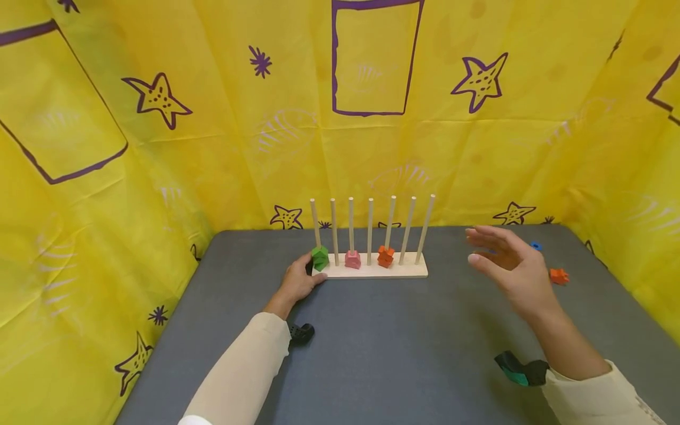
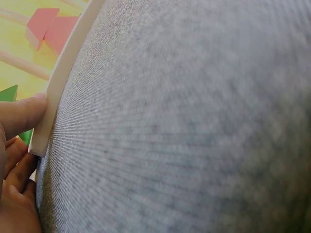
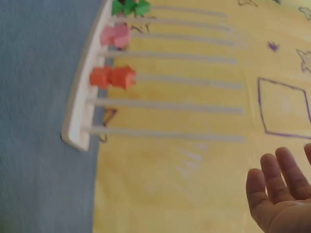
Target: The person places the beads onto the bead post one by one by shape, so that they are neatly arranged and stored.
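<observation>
A pale wooden peg rack (image 1: 382, 272) with several upright rods stands at the back of the table. My left hand (image 1: 298, 278) holds its left end, the thumb lying along the front edge of the base and the other fingers round the end. Green pieces (image 1: 320, 258) sit on the leftmost rod, pink pieces (image 1: 353, 260) on the third, and orange pieces (image 1: 385, 257) on a rod right of the middle. Raised over the right side of the table, my right hand (image 1: 512, 268) has loosely bent fingers, thumb apart, with nothing between them.
Beyond my right hand lie a small blue piece (image 1: 536, 245) and a loose orange piece (image 1: 559, 275) on the grey tabletop (image 1: 372, 354). A yellow patterned cloth (image 1: 297, 141) hangs behind the table and along both sides.
</observation>
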`<state>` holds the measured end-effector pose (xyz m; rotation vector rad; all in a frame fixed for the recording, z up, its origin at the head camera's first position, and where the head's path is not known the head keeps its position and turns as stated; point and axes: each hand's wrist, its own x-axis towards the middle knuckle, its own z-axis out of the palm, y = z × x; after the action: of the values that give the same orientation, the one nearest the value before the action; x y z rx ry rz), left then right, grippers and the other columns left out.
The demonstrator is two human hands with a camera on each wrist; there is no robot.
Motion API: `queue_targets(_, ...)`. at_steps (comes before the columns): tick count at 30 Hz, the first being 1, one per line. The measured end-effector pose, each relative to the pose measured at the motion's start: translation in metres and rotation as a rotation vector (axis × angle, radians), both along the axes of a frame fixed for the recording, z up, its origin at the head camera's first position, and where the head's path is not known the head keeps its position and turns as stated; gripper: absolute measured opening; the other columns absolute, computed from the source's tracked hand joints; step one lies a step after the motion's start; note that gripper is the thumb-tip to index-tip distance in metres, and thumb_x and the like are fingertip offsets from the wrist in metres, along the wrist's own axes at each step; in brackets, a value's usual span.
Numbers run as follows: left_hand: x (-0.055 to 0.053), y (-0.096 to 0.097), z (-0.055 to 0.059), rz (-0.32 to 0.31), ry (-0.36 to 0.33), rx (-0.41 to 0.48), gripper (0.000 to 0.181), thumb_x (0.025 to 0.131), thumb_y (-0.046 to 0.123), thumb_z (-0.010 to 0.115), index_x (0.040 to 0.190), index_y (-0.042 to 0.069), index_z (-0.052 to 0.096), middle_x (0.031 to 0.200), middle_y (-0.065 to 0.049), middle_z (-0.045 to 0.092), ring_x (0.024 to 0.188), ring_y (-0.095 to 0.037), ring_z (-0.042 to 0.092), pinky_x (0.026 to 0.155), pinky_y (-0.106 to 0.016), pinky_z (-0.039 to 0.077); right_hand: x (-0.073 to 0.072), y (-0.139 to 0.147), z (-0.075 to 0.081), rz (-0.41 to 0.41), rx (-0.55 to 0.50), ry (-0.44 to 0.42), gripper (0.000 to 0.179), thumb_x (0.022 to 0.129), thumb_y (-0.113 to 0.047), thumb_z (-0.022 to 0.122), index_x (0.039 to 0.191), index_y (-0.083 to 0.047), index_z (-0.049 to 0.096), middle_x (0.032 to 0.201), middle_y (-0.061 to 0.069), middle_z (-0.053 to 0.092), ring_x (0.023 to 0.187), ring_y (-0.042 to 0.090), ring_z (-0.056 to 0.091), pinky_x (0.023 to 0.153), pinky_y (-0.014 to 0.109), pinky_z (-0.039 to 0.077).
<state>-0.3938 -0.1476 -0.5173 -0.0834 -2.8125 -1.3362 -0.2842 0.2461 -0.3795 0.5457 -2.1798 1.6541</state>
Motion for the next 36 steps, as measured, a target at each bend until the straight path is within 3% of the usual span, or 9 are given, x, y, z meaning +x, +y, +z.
queue_targets(9, -0.001, -0.002, -0.002, -0.001, -0.007, -0.012, 0.069, 0.084, 0.016, 0.077, 0.144, 0.004, 0.045, 0.137, -0.02, 0.05, 0.128, -0.038, 0.042, 0.107, -0.051, 0.03, 0.007, 0.039, 0.008, 0.091, -0.233, 0.073, 0.045, 0.088, 0.02, 0.053, 0.132, 0.012, 0.049, 0.124, 0.013, 0.061, 0.114, 0.021, 0.055, 0.086, 0.018, 0.047)
queue_targets(19, -0.001, -0.001, -0.001, 0.011, -0.023, 0.005, 0.07, 0.085, 0.016, 0.076, 0.146, 0.006, 0.043, 0.14, -0.018, 0.048, 0.13, -0.036, 0.04, 0.107, -0.051, 0.029, -0.006, 0.081, -0.004, 0.179, -0.541, 0.136, 0.041, 0.09, 0.023, 0.044, 0.131, 0.02, 0.042, 0.118, 0.018, 0.063, 0.11, 0.025, 0.056, 0.087, 0.022, 0.047)
queue_targets(26, 0.0, -0.001, -0.001, 0.012, -0.025, 0.013, 0.07, 0.085, 0.016, 0.076, 0.146, 0.007, 0.043, 0.14, -0.017, 0.048, 0.13, -0.036, 0.04, 0.107, -0.051, 0.029, -0.014, 0.106, -0.017, 0.041, -0.644, 0.157, 0.038, 0.09, 0.023, 0.045, 0.128, 0.021, 0.046, 0.11, 0.018, 0.066, 0.1, 0.023, 0.058, 0.081, 0.021, 0.049)
queue_targets(31, 0.0, -0.001, -0.001, 0.013, -0.016, 0.008, 0.07, 0.085, 0.017, 0.077, 0.145, 0.006, 0.044, 0.139, -0.019, 0.048, 0.13, -0.037, 0.04, 0.108, -0.05, 0.028, -0.021, 0.125, -0.031, -0.066, -0.679, 0.1, 0.037, 0.091, 0.019, 0.049, 0.127, 0.014, 0.053, 0.105, 0.013, 0.068, 0.093, 0.019, 0.058, 0.072, 0.019, 0.05)
queue_targets(36, 0.0, 0.0, -0.001, 0.012, -0.02, 0.002, 0.07, 0.085, 0.017, 0.076, 0.146, 0.007, 0.043, 0.14, -0.018, 0.048, 0.13, -0.036, 0.04, 0.107, -0.05, 0.029, -0.025, 0.145, -0.045, -0.134, -0.71, 0.03, 0.035, 0.092, 0.015, 0.051, 0.124, 0.006, 0.059, 0.105, 0.009, 0.068, 0.096, 0.015, 0.056, 0.067, 0.017, 0.05)
